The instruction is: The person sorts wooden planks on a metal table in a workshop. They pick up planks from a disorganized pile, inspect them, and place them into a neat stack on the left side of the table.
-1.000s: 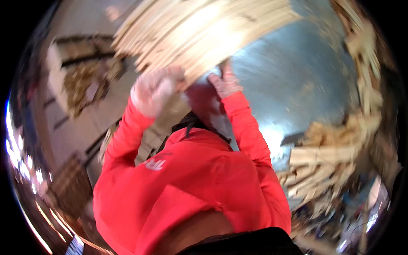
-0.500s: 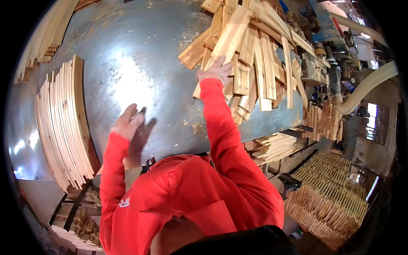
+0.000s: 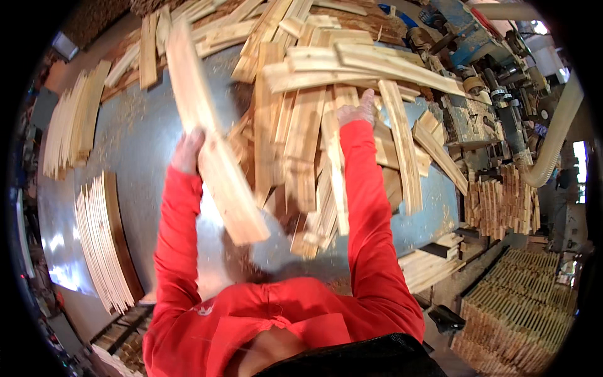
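Note:
A long pale wooden board (image 3: pixel 217 157) is tilted above the metal table (image 3: pixel 147 188), with my left hand (image 3: pixel 188 149) closed around its left edge, thumb on top. Its far end points up and away, and its near end hangs over the table by the pile. My right hand (image 3: pixel 357 112) rests over the heap of loose boards, one finger stretched out, next to a crosswise board (image 3: pixel 314 80). Its other fingers are partly blurred. Beneath my right forearm, a narrow board (image 3: pixel 335 169) slants toward me.
On the left stand a row of boards on edge (image 3: pixel 103 245) and a second row (image 3: pixel 75 122) farther off. A machine (image 3: pixel 468 119) with a flexible hose (image 3: pixel 559 138) stands at the right. Stacked wood (image 3: pixel 512 308) lies at the lower right.
My left hand, empty before, now holds a board raised over the table. My right hand has moved right across the pile, and several boards have shifted, some lying crosswise. The view has shifted too.

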`<state>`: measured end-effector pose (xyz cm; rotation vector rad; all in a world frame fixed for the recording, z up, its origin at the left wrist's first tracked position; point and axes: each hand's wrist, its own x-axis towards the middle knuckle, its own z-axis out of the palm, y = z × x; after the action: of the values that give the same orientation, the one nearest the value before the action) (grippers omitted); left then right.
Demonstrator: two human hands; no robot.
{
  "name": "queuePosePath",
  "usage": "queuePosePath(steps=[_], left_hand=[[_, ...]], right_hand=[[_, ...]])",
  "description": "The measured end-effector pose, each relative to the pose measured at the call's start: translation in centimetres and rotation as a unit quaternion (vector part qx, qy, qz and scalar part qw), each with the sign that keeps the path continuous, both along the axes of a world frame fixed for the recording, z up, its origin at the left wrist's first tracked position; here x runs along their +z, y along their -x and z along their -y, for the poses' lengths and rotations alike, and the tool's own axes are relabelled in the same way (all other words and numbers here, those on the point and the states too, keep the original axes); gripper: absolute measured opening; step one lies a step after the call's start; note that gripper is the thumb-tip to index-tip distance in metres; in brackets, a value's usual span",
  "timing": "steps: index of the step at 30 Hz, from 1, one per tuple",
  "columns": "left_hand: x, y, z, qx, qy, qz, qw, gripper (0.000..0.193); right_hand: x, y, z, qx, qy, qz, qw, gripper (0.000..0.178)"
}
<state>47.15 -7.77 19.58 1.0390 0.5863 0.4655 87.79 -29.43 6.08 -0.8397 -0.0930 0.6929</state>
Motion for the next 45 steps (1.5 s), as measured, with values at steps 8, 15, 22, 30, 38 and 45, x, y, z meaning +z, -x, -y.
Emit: queuePosePath(steps=[8, 15, 22, 30, 38, 45], left_hand=[[7.2, -36.2, -7.2, -0.293, -0.371, -0.120, 0.873, 0.045], [6.5, -41.6, -3.1, -0.463, -0.501, -0.262, 0.683, 0.068], [4.2, -23.3, -1.3, -0.326, -0.367, -0.237, 0.839, 0.074], [-4.3, 6.0, 7.5, -0.051, -0.077, -0.194, 0.977, 0.049], [-14.2, 24.0, 10.0, 0.245, 0.053, -0.219, 0.943, 0.026], [-15.9, 30.6, 9.1, 0.332, 0.023, -0.213, 0.919, 0.040]], right_hand=[[7.4, -2.4, -8.3, -0.210, 0.053, -0.284, 0.934, 0.095], [-2.9, -8.0, -5.8, -0.188, 0.275, 0.340, 0.880, 0.076], [4.7, 3.6, -9.1, -0.082, 0.098, -0.128, 0.983, 0.052], [6.5, 22.3, -9.1, 0.237, 0.419, 0.270, 0.834, 0.122], [3.4, 38.1, -12.5, 0.481, 0.443, 0.401, 0.641, 0.120], [3.6, 33.7, -25.7, 0.252, 0.548, 0.264, 0.753, 0.117]])
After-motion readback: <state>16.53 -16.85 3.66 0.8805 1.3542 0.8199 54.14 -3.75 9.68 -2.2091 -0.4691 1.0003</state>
